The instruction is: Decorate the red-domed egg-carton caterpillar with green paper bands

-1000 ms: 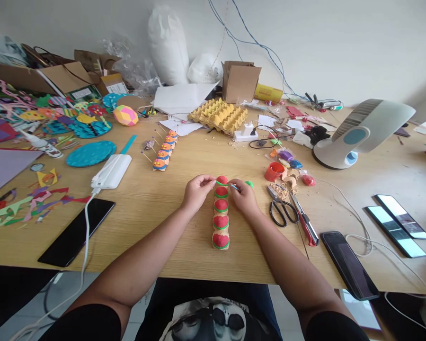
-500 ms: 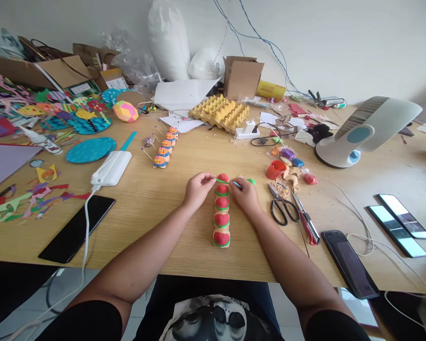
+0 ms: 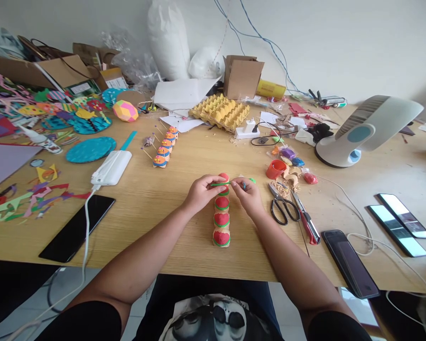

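Observation:
A strip of egg-carton bumps (image 3: 222, 219), painted red with green bands round their bases, lies lengthwise before me. Over its far end, a thin green strip (image 3: 220, 183) is stretched between my hands. My left hand (image 3: 201, 193) pinches the strip's left end, its fingers partly covering the second bump. The right end is between the thumb and finger of my right hand (image 3: 246, 193), which also has a small blue tool (image 3: 244, 186) tucked in its fingers. A green lump (image 3: 252, 181) sits just behind my right hand.
Scissors (image 3: 284, 204), a red cutter (image 3: 308, 222) and a red cup (image 3: 276, 169) are to the right, with phones beyond. A white fan (image 3: 362, 135) stands behind. Left are a power bank (image 3: 111, 168), a black phone (image 3: 78, 229) and an orange-and-blue caterpillar (image 3: 166, 148).
Both hands have come slightly nearer to me with the green strip. My left hand has shifted right and now partly covers the second bump. The blue tool is turned more upright.

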Available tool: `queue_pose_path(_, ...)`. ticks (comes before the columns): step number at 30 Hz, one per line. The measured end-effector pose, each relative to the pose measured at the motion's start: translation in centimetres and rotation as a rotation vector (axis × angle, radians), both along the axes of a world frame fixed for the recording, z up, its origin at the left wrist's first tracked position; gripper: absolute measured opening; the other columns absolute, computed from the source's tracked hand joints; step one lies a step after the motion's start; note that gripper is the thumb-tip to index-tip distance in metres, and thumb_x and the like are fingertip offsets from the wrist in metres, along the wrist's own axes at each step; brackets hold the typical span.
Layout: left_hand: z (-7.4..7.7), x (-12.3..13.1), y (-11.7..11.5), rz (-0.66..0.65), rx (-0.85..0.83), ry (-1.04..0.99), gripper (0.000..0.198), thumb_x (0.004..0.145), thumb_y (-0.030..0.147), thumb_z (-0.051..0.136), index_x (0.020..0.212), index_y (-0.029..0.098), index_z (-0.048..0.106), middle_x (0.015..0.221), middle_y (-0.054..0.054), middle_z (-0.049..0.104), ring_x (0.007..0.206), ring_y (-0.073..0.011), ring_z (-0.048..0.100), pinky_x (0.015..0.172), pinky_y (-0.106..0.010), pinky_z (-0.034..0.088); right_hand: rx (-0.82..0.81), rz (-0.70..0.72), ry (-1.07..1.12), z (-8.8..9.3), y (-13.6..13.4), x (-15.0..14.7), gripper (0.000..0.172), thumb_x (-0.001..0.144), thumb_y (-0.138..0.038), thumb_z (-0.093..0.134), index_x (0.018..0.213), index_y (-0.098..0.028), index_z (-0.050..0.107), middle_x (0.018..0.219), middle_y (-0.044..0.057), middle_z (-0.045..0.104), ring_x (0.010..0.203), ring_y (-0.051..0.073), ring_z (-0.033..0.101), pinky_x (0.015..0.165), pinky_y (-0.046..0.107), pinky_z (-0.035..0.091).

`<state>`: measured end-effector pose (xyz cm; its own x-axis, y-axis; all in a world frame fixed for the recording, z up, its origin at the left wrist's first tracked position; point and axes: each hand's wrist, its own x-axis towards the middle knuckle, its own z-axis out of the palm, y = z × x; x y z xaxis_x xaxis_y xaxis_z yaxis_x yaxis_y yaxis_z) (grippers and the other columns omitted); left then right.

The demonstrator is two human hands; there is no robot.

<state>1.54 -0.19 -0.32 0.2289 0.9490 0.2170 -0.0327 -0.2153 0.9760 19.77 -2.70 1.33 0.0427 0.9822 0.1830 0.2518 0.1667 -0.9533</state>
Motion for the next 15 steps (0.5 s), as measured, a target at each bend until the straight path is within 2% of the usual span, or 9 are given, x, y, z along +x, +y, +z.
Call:
queue_pose_path(9, 1.4, -0.2, -0.5, 0.129, 0.201, 0.118, 0.012, 0.083, 0.033, 0.076, 0.087, 0.023, 0.080, 0.092, -0.006, 0.074, 0.090, -0.0204, 0.067, 0.084, -0.032, 0.053, -0.026, 0.109, 0.119, 0.5, -0.4, -0.1, 0.037, 0.086, -0.058, 0.065, 0.084, -0.021, 0.065, 0.070, -0.001, 0.055, 0.063, 0.014, 0.044, 0.063, 0.029, 0.040)
queue_pose_path(15, 1.8, -0.4, -0.6, 0.155, 0.235, 0.170, 0.016, 0.084, 0.038, 0.075, 0.077, 0.024, 0.079, 0.081, -0.005, 0.073, 0.081, -0.0204, 0.064, 0.080, -0.033, 0.050, -0.074, 0.095, 0.085, 0.6, -0.7, -0.5, 0.042, 0.081, -0.064, 0.068, 0.089, -0.023, 0.064, 0.064, -0.004, 0.047, 0.059, 0.013, 0.040, 0.057, 0.028, 0.036)
